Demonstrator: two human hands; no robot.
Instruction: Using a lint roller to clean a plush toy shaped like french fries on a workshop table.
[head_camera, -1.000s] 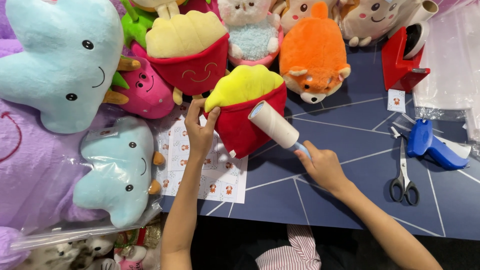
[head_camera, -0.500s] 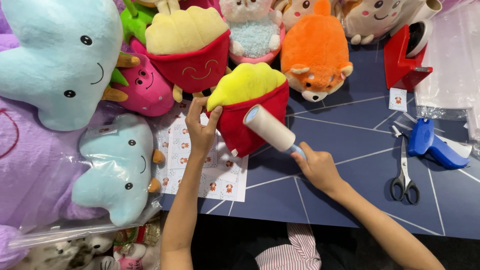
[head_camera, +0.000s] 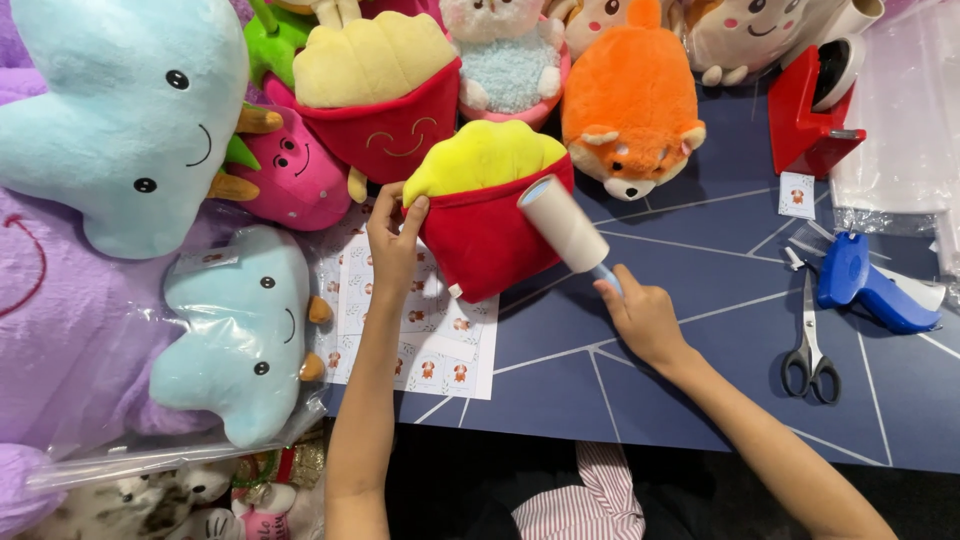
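Striped pink-and-white cloth shows at the bottom centre, nearest the camera. Above it, the right hand is wrapped around the blue handle of a white lint roller – its drum rests on the red-and-yellow fries plush at the frame's centre. The left hand pinches that plush's left edge, above a sticker sheet. Scissors lie at right on the dark blue table – an orange fox plush sits at the top.

Dark blue tabletop with pale angular lines, evenly lit, black below
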